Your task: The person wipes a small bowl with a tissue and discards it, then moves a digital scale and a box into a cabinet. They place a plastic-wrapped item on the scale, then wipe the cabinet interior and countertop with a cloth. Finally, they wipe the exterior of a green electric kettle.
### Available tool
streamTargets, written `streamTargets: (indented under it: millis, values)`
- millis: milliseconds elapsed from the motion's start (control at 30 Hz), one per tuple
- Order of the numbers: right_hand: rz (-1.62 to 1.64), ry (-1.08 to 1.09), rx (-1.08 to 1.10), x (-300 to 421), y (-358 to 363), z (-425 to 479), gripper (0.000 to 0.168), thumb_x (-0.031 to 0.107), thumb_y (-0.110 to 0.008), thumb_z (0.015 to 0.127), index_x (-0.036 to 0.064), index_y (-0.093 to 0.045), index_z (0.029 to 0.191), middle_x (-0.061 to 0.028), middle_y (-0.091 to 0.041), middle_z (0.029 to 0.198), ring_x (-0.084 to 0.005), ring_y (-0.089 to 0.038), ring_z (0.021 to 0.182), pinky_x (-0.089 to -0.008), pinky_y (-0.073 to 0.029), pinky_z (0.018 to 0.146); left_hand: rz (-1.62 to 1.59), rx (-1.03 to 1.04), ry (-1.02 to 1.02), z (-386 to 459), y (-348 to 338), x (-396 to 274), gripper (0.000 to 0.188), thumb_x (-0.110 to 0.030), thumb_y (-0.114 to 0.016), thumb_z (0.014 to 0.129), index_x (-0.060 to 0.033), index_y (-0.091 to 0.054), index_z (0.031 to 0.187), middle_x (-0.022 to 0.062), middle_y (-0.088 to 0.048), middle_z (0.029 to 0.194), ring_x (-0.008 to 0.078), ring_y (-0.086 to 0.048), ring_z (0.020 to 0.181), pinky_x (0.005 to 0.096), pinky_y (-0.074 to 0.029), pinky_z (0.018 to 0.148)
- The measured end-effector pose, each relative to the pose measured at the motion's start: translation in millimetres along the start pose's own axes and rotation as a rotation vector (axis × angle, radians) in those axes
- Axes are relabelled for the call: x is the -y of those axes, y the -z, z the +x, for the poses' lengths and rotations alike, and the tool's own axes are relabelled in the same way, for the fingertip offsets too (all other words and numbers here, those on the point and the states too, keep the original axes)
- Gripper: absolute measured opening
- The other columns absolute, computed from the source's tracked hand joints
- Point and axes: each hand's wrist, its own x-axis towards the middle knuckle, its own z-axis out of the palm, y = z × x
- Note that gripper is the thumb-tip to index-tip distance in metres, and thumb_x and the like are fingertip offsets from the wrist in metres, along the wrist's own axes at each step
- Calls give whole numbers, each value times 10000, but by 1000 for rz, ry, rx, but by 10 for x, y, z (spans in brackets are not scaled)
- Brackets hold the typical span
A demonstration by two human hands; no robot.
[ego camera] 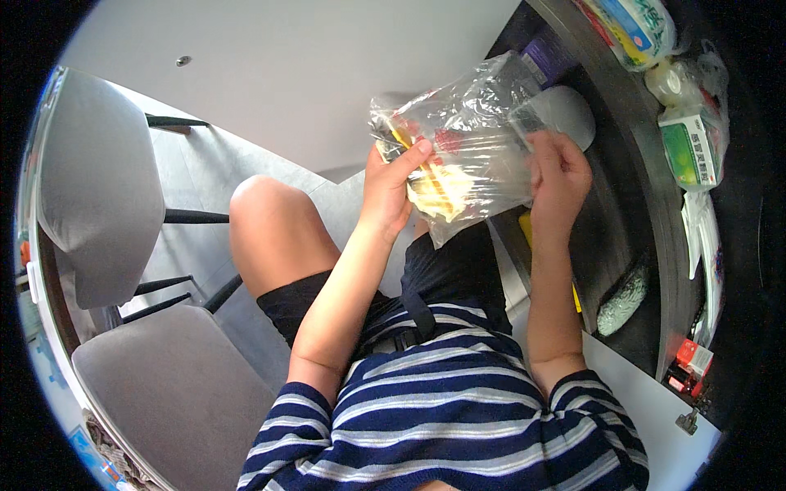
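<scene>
A clear, crinkled plastic bag (pixel 485 153) with red print is stretched between my two hands above my lap. My left hand (pixel 390 184) grips its left side, thumb on top. Under the film there, pale yellow contents (pixel 439 190) and a thin yellow strip (pixel 402 138) show; what they are I cannot tell. At the bag's right edge, my right hand (pixel 559 175) pinches the film between thumb and fingers. A grey rounded object (pixel 568 110) lies just beyond the right hand, partly seen through the film.
On the right, a dark shelf unit (pixel 638 123) holds a purple box (pixel 546 61) and a wrapped pale green item (pixel 623 301). Bagged goods (pixel 638 30) and a green-and-white box (pixel 688 150) with writing sit at its outer side. Two grey chairs (pixel 172 380) stand left. A white panel (pixel 276 80) rises ahead.
</scene>
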Motion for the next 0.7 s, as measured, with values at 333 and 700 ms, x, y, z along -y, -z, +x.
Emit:
streamTargets:
  millis: [333, 700]
  values:
    - [-166, 57, -72, -528, 82, 169, 353, 118, -652, 954, 18, -583, 1285, -98, -644, 1198, -164, -584, 1013, -316, -482, 886, 317, -25, -73, 49, 202, 3, 443, -26, -734, 856, 9, -529, 1247, 76, -639, 957, 189, -652, 826, 336, -541, 789]
    - [71, -235, 507, -291, -634, -168, 600, 163, -691, 911, 22, -448, 1442, -138, -581, 1334, -209, -584, 1190, -346, -469, 1011, 41, 90, -13, 5, 198, -119, 489, -2, -715, 858, -33, -505, 1298, 71, -644, 1062, 172, -647, 944, 329, -535, 857]
